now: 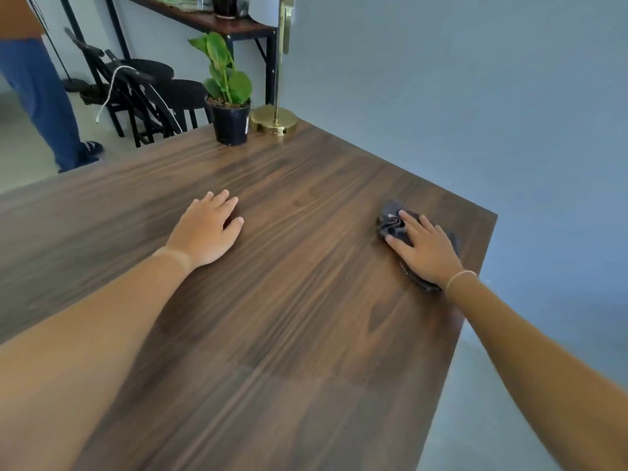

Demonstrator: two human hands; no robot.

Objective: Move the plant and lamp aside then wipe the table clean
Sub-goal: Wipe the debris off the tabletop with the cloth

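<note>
- The right hand (426, 248) is laid flat, fingers spread, on a crumpled grey cloth (394, 223) near the table (289, 317) right edge.
- The left hand (207, 229) is rested on the wood, fingers loosely open, nothing held.
- The plant (229, 96) and the lamp (274, 120) are placed just beside each other at the far corner.

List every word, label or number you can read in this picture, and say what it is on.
No text here can be read.
Sticker on the black plant pot: a small white label with a reddish mark, too small and blurred to read.
Brass lamp base, grey cloth, wooden table: no lettering visible.
</note>
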